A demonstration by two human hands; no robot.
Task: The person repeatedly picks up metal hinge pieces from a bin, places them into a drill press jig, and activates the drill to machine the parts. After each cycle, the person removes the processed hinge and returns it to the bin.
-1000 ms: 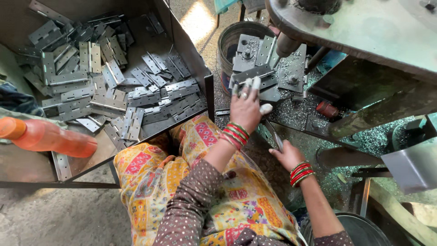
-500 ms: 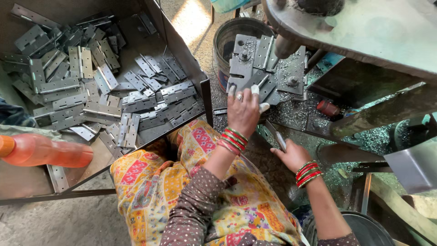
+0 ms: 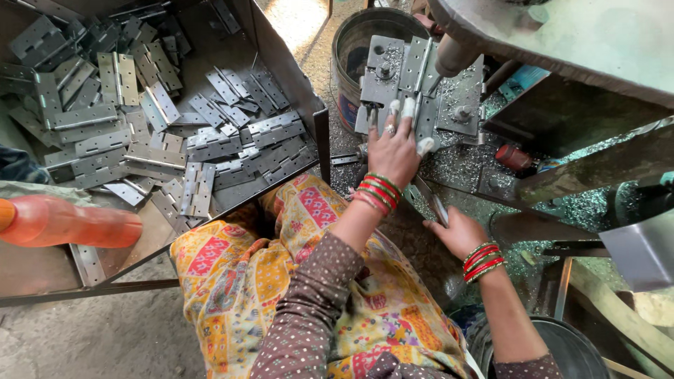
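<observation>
My left hand (image 3: 392,151), with taped fingertips and red and green bangles, reaches forward and presses on a grey metal hinge lying on the jig plate (image 3: 449,105) under the machine's round spindle (image 3: 453,52). My right hand (image 3: 458,233) is lower and to the right, beside my knee, closed on a flat metal hinge (image 3: 430,201) that sticks out toward the jig. Metal shavings cover the plate and the ground around it.
A large metal tray (image 3: 281,56) full of several loose hinges (image 3: 161,133) stands at my left. An orange plastic bottle (image 3: 67,223) lies on its near edge. A round metal bucket (image 3: 365,35) stands behind the jig, a dark tub (image 3: 562,347) at lower right.
My left hand stays on the jig, its fingers shifted slightly forward over the hinge. My right hand keeps its hinge in almost the same place.
</observation>
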